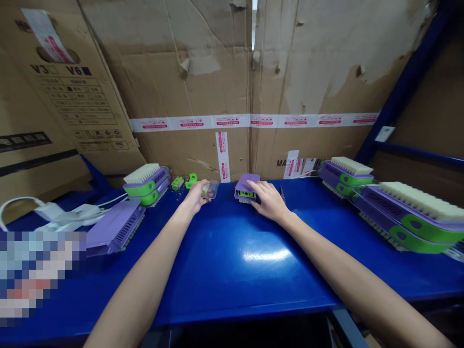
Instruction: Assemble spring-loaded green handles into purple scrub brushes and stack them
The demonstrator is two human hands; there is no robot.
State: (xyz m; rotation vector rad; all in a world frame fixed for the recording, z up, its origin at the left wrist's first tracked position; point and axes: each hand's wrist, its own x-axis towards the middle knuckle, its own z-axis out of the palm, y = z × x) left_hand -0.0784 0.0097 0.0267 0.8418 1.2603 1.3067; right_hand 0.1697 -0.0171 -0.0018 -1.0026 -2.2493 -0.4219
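Note:
My left hand (196,194) is closed around a small clear plastic piece (214,190), which sticks out to the right of the fingers. A bit of green shows at the grip, too small to make out. My right hand (271,199) grips a purple brush housing (243,182) on the table, fingers over its top and thumb at the near right side. Green shows inside its near end, and pale bristles show beneath. Behind my left hand lie a green bracket-like part (191,180) and a green-and-silver block (177,183), with tiny pieces near them.
Purple-and-green brushes with pale bristles stand at the left (147,188) and right (416,215). Another purple housing (112,227) lies nearer on the left, beside white power strips and cables (72,215). Cardboard (188,87) walls the back of the blue table (224,275).

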